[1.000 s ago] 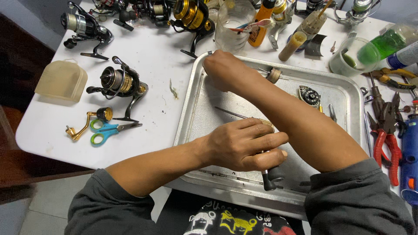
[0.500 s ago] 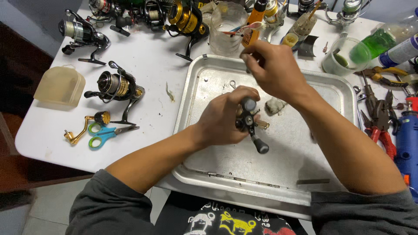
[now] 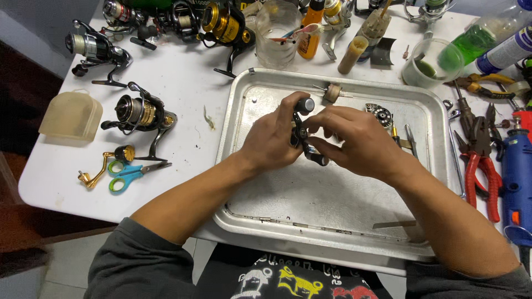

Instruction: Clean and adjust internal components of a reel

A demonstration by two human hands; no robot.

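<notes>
Reel handle, a dark part with a grey knob on top, is held above the middle of the metal tray, between both hands. Left hand has its grip closed around the handle from the left side; right hand pinches the lower end with its fingertips. The tray lies on a white surface, near the front edge. Left of the tray stand a spinning reel, blue-green scissors and a beige plastic box. On the right side lie red pliers and a blue tool. More reels stand along the far edge. Below the surface a grey floor is visible.
</notes>
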